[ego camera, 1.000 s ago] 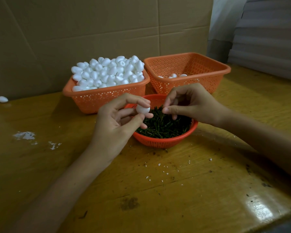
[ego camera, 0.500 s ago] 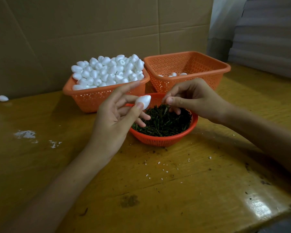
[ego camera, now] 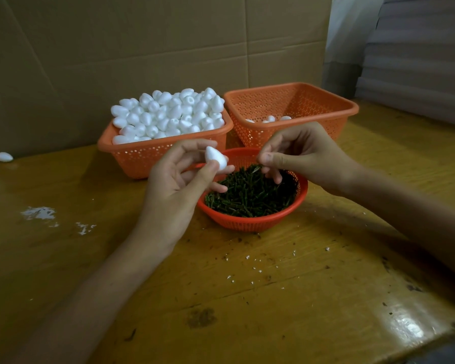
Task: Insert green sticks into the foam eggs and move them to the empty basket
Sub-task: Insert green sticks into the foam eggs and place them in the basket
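while the wooden counter (ego camera: 273,298) fills the lower frame, two square orange baskets sit at its back edge in the upper middle. the full basket (ego camera: 142,156) on the left is heaped with foam eggs (ego camera: 168,114). the near-empty basket (ego camera: 294,101) just to its right shows only a few eggs on its floor. in front of them, at centre frame, a smaller round basket (ego camera: 247,222) holds a bed of green sticks (ego camera: 250,198).

the step in hand looks like the joining itself: one egg and one stick are raised and about to meet, with most of the task left to do. the next move calls for lining the stick's tip up with the egg's end and pushing it straight in without crushing the soft foam. the piece then goes to the upper-right basket.

the left hand (ego camera: 174,185), centre-left, hangs over the round basket's left rim. its thumb and forefinger grasp a single foam egg (ego camera: 216,160), with the other fingers loosely spread below it. the right hand (ego camera: 307,153), centre-right, hovers above the sticks. its thumb and forefinger are pinched on what appears to be one green stick (ego camera: 256,168), whose tip points toward the egg, near it but apart.
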